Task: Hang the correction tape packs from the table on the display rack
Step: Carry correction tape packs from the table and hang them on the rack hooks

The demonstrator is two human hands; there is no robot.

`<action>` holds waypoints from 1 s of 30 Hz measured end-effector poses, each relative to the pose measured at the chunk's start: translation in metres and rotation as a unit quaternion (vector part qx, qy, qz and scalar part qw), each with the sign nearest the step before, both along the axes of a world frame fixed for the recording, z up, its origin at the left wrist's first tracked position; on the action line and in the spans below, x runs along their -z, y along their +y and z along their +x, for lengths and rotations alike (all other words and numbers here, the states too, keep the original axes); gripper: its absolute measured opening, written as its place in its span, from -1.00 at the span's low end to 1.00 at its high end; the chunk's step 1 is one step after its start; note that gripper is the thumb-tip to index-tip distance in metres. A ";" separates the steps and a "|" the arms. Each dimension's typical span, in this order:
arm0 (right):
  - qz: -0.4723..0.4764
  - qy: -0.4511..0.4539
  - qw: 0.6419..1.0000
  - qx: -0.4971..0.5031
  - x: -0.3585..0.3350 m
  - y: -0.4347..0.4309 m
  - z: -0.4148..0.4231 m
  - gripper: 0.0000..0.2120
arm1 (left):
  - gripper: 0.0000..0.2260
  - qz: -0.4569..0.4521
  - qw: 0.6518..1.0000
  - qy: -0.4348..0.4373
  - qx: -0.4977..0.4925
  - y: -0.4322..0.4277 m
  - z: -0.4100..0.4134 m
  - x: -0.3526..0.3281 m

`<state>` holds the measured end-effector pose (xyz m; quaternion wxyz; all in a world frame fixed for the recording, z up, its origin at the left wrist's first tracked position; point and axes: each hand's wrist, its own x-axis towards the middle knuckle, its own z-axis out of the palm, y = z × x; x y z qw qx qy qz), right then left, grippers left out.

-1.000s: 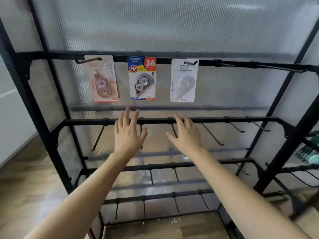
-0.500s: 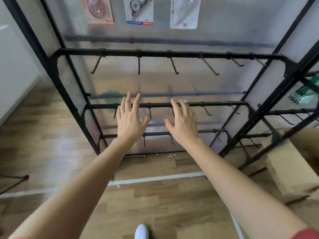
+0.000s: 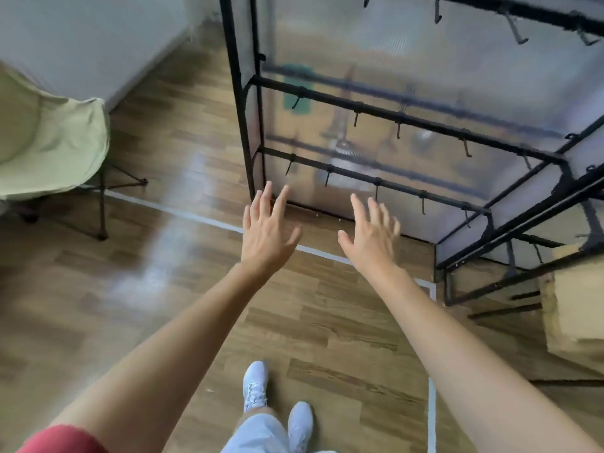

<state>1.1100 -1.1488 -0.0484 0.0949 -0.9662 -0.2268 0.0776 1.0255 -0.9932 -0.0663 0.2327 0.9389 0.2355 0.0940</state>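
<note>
Head view gives us left hand (image 3: pixel 266 232) and right hand (image 3: pixel 372 237) spread, empty, at centre frame; display rack (image 3: pixel 408 120), upper right, shows bare hooks (image 3: pixel 467 148); correction tape packs and table are out of sight; we judge hanging unfinished.

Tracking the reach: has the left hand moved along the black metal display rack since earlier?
Yes, the left hand dropped from the second rail of the black display rack to its lowest.

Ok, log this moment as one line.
left hand: open, empty | right hand: open, empty | rack: hooks in view bare | packs: not in view
</note>
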 end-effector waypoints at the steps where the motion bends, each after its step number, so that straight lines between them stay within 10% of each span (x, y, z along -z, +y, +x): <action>1: 0.000 0.004 1.000 -0.013 0.003 0.006 -0.013 -0.36 | -0.37 0.002 1.000 0.007 -0.014 0.005 -0.019 0.002; 15: 0.021 0.051 0.967 -0.250 0.010 0.177 -0.281 -0.35 | -0.39 0.003 0.961 0.038 -0.273 0.106 -0.346 0.011; 30: 0.035 0.050 0.863 -0.501 0.004 0.383 -0.583 -0.37 | -0.41 0.018 0.840 0.048 -0.540 0.229 -0.678 -0.006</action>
